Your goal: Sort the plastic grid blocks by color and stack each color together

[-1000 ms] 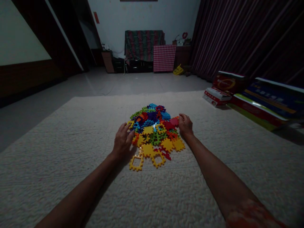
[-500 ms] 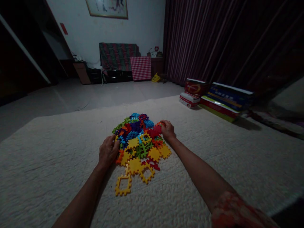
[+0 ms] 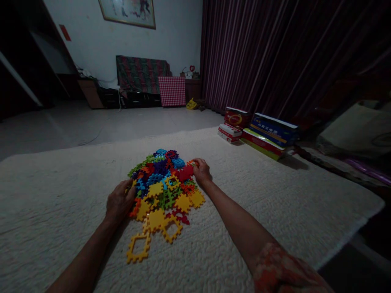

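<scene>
Nearest, a yellow frame [image 3: 137, 257] lies on the rug [image 3: 275, 203], closer than either grip. Between the hands sits the pile [image 3: 165, 179] of colourful notched pieces. The left hand [image 3: 119, 201] curves against its left edge, fingers bent; whether they pinch a piece, I cannot tell. Slightly farther, the right hand [image 3: 202, 172] has curled fingers at a red piece [image 3: 185, 173]; its hold is unclear too. Beyond that grip, rightward, are boxes [image 3: 271, 130], then the curtain [image 3: 238, 53].
</scene>
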`<state>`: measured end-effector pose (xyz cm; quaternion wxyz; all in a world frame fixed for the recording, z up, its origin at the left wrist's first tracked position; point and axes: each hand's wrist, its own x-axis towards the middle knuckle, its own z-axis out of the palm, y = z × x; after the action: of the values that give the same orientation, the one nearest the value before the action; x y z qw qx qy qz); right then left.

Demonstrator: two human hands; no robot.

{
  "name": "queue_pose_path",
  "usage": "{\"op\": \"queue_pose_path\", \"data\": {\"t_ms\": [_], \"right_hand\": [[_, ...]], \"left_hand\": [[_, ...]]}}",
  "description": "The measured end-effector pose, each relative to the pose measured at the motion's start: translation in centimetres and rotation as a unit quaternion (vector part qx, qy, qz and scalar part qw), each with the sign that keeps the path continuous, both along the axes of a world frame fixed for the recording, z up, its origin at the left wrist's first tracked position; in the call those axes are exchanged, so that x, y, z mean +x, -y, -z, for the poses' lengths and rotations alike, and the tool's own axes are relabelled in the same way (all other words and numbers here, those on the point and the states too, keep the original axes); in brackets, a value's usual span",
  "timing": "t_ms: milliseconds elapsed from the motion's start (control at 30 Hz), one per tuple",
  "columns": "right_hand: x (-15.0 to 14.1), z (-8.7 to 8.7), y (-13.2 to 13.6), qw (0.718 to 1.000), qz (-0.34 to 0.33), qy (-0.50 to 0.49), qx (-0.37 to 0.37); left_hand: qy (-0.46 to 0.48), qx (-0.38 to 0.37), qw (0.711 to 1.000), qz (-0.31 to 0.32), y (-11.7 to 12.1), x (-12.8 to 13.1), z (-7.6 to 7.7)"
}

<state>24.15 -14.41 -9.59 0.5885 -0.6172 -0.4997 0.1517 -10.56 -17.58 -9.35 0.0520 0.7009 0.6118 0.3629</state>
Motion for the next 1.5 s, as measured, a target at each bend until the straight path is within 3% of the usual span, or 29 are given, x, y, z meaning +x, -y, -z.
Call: {"op": "queue_pose_path", "data": {"t_ms": [167, 333, 467, 633, 800, 933, 1067, 1233, 1333, 1500], "right_hand": [[1.1, 0.5, -0.8, 0.994, -0.005, -0.11, -0.016], [2.6, 0.6, -1.2, 0.978, -0.056, -0.2, -0.019], [3.0, 0.4, -0.3, 0.966, -0.07, -0.249, -0.015], [2.6, 0.4, 1.9, 0.958, -0.056, -0.28, -0.011], [1.9, 0.9, 3.7, 0.981, -0.026, -0.192, -0.002], [1.1, 0.6, 4.7, 0.997, -0.072, -0.029, 0.0], [0.7, 0.0, 5.2, 0.99, -0.096, 0.105, 0.011], [1.0, 0.2, 4.9, 0.997, -0.058, 0.045, -0.009], [0.8, 0.5, 4.8, 0.997, -0.076, -0.003, -0.009], [0.4, 0.3, 5.2, 0.997, -0.072, 0.01, -0.012]], "left_hand": [[0.016, 0.013, 1.0, 0.001, 0.7, 0.7, -1.0], [0.022, 0.038, 0.999, 0.021, 1.0, 1.2, -1.5], [0.027, 0.003, 0.998, 0.064, 1.3, 1.4, -1.4], [0.041, 0.016, 0.996, 0.074, 1.7, 1.7, -2.1], [0.029, 0.015, 0.999, 0.018, 1.2, 1.7, -2.2], [-0.011, -0.044, 0.999, 0.019, 0.6, 1.8, -1.7], [-0.019, -0.047, 0.999, 0.017, 0.6, 1.8, -1.6], [0.001, -0.04, 0.999, 0.014, 0.8, 1.7, -1.6], [0.011, -0.031, 0.999, 0.01, 1.0, 1.7, -1.6], [0.019, -0.017, 0.999, 0.03, 1.2, 1.6, -1.3]]}}
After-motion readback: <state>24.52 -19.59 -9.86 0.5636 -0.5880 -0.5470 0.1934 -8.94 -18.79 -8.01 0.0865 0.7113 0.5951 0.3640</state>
